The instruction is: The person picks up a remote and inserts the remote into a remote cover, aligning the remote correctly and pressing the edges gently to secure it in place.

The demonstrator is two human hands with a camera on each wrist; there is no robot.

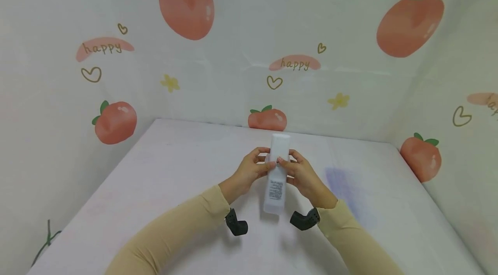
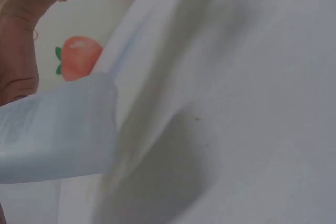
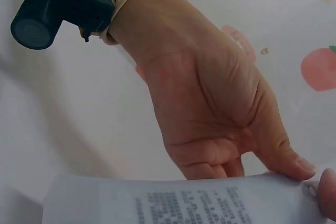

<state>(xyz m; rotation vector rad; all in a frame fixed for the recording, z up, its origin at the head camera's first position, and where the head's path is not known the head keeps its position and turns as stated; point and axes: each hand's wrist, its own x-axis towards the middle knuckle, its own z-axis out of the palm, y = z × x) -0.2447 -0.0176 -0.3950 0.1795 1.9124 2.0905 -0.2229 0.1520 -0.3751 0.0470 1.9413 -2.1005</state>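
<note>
A white bottle [image 1: 278,173] with a block of small dark print on its lower part is held over the table, its long side pointing away from me. My left hand [image 1: 249,172] grips it from the left and my right hand [image 1: 307,177] from the right. Both thumbs press on the face towards me, nearly meeting around a small dark spot. The other fingers go behind the bottle, partly hidden. In the left wrist view the smooth bottle end [image 2: 79,129] shows beside the right hand [image 2: 18,56]. The right wrist view has the left palm [image 3: 210,98] above the printed side.
A white table [image 1: 186,158] lies beneath, with a purple smudge [image 1: 344,188] on the right. Behind it hangs a white curtain [image 1: 233,50] printed with fruit, hearts and flowers. Black cameras [image 1: 305,219] sit at both wrists. A dark green tie [image 1: 48,237] shows at the left edge.
</note>
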